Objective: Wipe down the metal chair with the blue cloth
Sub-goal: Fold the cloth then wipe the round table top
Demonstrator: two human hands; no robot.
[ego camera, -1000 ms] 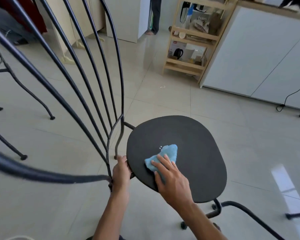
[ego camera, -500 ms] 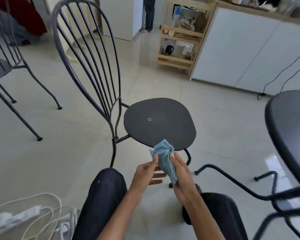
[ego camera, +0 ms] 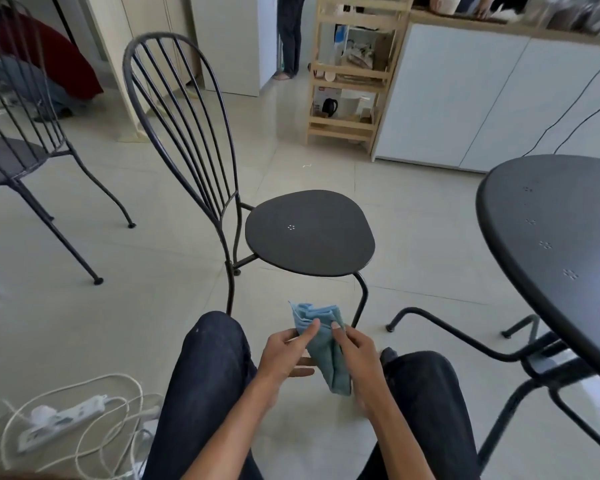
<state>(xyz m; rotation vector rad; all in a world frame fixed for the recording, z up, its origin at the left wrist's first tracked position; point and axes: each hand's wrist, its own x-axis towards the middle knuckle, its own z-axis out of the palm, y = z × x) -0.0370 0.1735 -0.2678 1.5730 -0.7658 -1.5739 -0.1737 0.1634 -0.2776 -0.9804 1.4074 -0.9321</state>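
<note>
Blue cloth: folded and bunched, held in the air above the floor, between the person's knees and short of the chair's front edge; not touching the chair.
Left hand: thumb pressed on the cloth's upper left part, fingers reaching behind it; pinching the cloth.
Right hand: thumb at the cloth's upper right corner, fingers curled round its right side; gripping the cloth.
Legs: dark trousers, one knee either side of the hands.
Power strip: white, on the floor at the lower left, cable looped around it.
Metal chair: dark, upright just ahead of the knees; seat bare, spindle back on its left side.
Round table: dark metal, at the right edge of view.
Second chair: same type, at the far left.
Wooden shelf unit: against the white cabinet; a black kettle on a lower shelf.
</note>
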